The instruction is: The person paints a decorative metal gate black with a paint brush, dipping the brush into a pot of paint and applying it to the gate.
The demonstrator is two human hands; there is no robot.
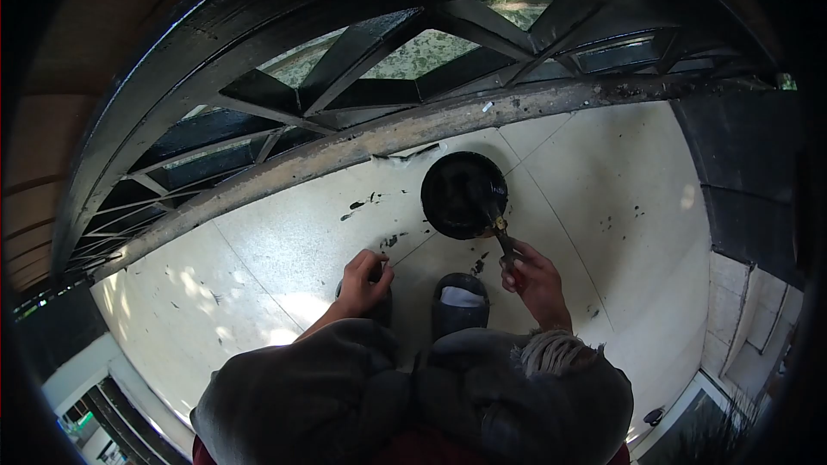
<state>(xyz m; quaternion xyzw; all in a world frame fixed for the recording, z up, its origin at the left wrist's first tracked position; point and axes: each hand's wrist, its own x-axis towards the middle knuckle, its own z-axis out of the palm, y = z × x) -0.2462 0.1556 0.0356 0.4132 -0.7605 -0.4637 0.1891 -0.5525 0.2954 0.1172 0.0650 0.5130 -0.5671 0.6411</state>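
My right hand is closed around the handle of a paintbrush. The brush leans into a round black bucket on the floor, and its bristles are lost in the dark inside, which looks like black paint. My left hand hangs loosely over my left slipper, fingers curled and the thumb apart from them. Only something dark, seemingly the slipper, shows in that gap, and I see nothing held. My right slipper stands just below the bucket.
A black lattice railing arches across the far side above a stained curb. Dark paint spots mark the pale tiled floor. My knees fill the near side. Dark panels stand at the right.
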